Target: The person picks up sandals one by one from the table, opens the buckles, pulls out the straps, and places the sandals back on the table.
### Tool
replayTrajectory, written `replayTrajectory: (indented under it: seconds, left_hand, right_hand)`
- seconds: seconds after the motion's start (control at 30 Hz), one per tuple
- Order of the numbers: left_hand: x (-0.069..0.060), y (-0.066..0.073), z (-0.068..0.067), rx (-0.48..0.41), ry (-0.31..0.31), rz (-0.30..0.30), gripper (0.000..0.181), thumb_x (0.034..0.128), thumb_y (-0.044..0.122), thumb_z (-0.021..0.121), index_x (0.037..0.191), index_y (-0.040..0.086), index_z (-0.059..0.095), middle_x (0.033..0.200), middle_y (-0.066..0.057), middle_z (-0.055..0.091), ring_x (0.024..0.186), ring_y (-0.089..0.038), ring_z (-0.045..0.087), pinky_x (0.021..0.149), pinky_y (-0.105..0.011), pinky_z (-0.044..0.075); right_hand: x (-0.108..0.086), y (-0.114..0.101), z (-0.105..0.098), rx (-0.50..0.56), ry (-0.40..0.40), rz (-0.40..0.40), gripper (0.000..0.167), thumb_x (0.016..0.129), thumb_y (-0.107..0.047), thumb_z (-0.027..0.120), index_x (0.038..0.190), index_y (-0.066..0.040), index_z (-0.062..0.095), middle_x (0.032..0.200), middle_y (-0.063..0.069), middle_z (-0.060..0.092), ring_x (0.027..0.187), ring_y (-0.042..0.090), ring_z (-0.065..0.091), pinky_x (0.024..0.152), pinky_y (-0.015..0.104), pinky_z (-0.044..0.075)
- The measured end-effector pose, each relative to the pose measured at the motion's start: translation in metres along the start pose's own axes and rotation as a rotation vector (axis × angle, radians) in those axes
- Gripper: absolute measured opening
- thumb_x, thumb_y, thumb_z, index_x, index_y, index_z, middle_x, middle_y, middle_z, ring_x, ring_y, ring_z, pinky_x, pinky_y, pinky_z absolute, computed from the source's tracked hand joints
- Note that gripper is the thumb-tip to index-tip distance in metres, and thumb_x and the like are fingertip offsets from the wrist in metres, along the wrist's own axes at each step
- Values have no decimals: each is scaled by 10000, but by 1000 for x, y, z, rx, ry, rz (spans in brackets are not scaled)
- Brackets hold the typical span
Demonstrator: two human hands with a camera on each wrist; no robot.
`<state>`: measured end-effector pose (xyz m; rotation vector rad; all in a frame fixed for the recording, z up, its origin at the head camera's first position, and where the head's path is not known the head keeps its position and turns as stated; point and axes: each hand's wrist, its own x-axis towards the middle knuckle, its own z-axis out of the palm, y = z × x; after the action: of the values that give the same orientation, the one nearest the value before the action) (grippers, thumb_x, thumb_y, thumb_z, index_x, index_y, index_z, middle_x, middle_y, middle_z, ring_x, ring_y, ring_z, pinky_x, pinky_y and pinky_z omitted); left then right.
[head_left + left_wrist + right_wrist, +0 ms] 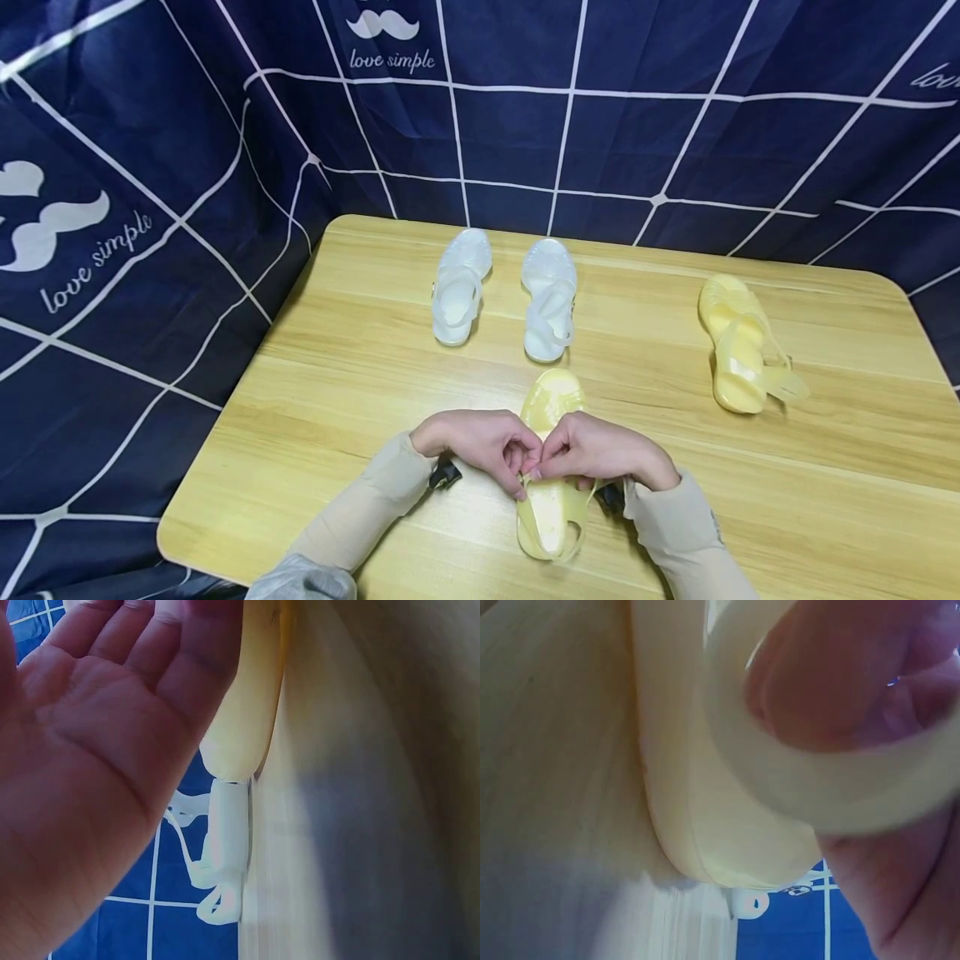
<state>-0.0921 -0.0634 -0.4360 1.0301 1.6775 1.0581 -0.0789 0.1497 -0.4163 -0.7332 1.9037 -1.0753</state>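
A yellow jelly sandal [553, 396] lies on the table with its toe pointing away from me. My left hand [483, 442] pinches at the small buckle [525, 478] on the left side of its ankle strap. From the other side, my right hand [609, 451] reaches over the sandal and pinches the strap at the same spot, its fingertips meeting the left ones. A strap loop [840, 791] curves around the right fingers in the right wrist view. The fingers partly hide the buckle and strap end. In the left wrist view the left palm [97, 750] stands beside the sandal.
A pair of whitish sandals, a left one [459, 287] and a right one [549, 300], stands toward the back of the wooden table [360, 350]. Another yellow sandal [738, 350] lies at the right with its strap spread outward. Dark blue cloth [510, 133] hangs behind.
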Motion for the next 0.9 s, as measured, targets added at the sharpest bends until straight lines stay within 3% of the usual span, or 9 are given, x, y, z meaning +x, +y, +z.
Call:
replayTrajectory:
  seconds: [0.3, 0.9]
  left_hand:
    - [-1, 0, -1, -19, -11, 2, 218, 783, 42, 778, 810, 44, 561, 643, 40, 600, 557, 16, 542, 533, -145, 439]
    - [-1, 2, -1, -9, 29, -29, 211, 767, 62, 798, 779, 78, 588, 642, 35, 651, 559, 12, 580, 524, -148, 452]
  right_hand:
    - [1, -1, 0, 21, 9, -25, 273, 865, -257, 709, 710, -33, 692, 584, -104, 496, 429, 4, 434, 411, 132, 380]
    - [2, -4, 2, -28, 56, -14, 375, 825, -324, 747, 619, -33, 632, 549, -89, 501, 412, 54, 487, 394, 173, 420]
